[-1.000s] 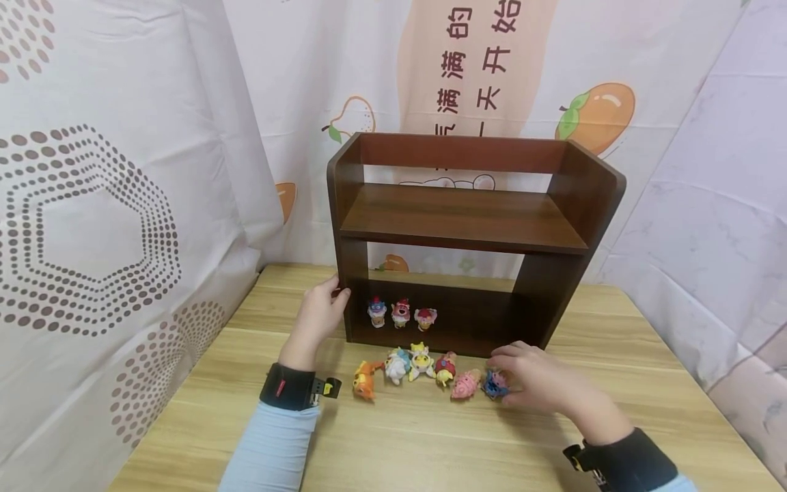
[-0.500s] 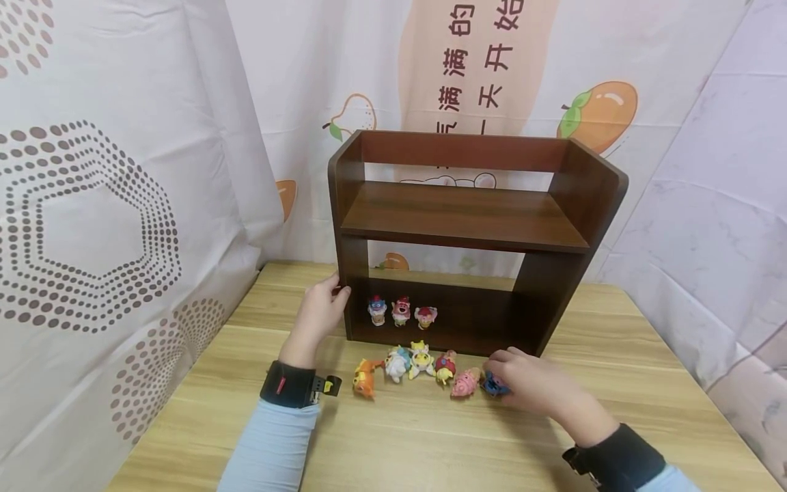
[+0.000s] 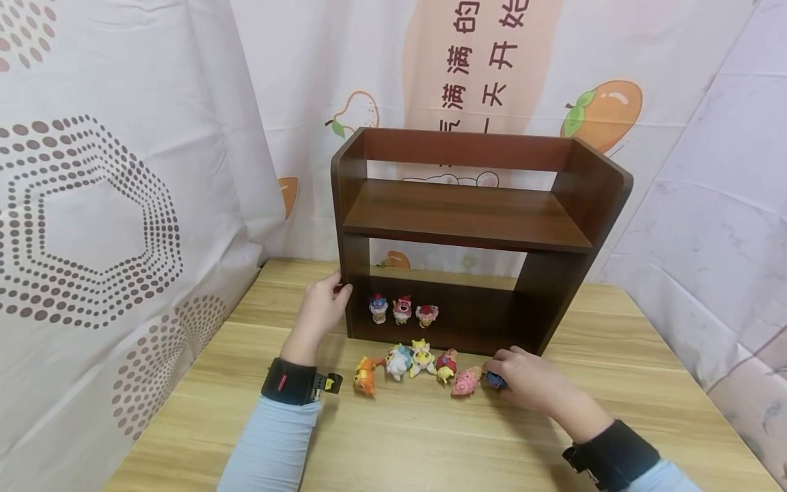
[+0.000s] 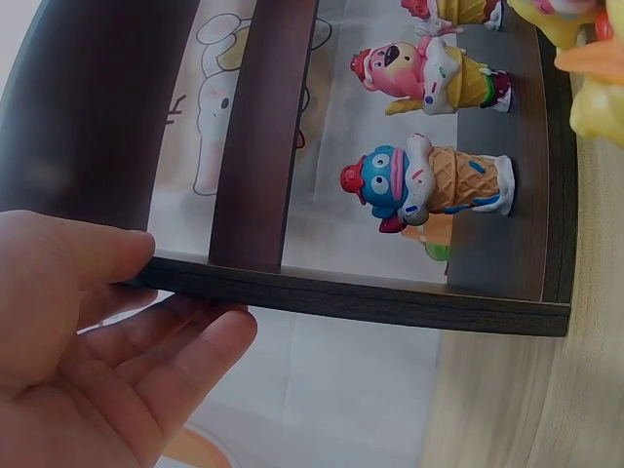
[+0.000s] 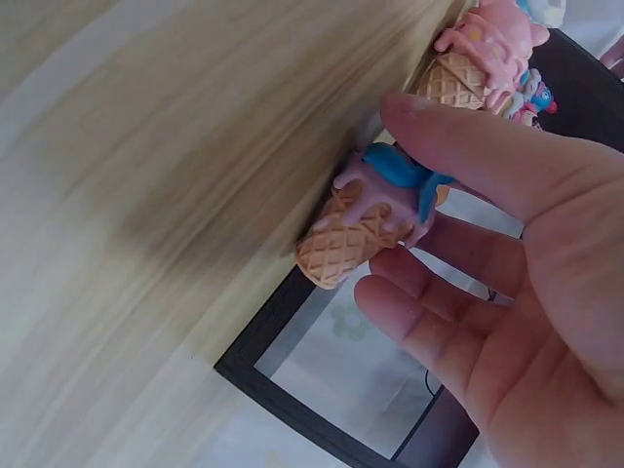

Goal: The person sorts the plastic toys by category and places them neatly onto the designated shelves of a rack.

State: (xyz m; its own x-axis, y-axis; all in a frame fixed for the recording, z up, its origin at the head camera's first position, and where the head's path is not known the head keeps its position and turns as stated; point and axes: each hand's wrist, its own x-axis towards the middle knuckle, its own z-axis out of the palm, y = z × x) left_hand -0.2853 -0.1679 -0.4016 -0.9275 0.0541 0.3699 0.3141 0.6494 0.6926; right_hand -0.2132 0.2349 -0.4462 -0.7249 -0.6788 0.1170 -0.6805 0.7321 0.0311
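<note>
Left hand (image 3: 320, 307): pinches the left side panel (image 3: 356, 266) of the brown shelf (image 3: 461, 213) between thumb and fingers, probably to steady it.
Right hand (image 3: 531, 379): thumb and fingers curl around the blue figure (image 5: 366, 210), presumably from both sides because it is small and lying down.
Blue figure: on the tabletop (image 3: 399, 437), just in front of the shelf's lower right corner, near the pink figure (image 3: 466, 383).
Three upright figures (image 3: 402, 311): on the bottom board near its left end, apparently spaced to show each one.
Since a second ago: right hand covers more of the blue figure; left hand stays put.
</note>
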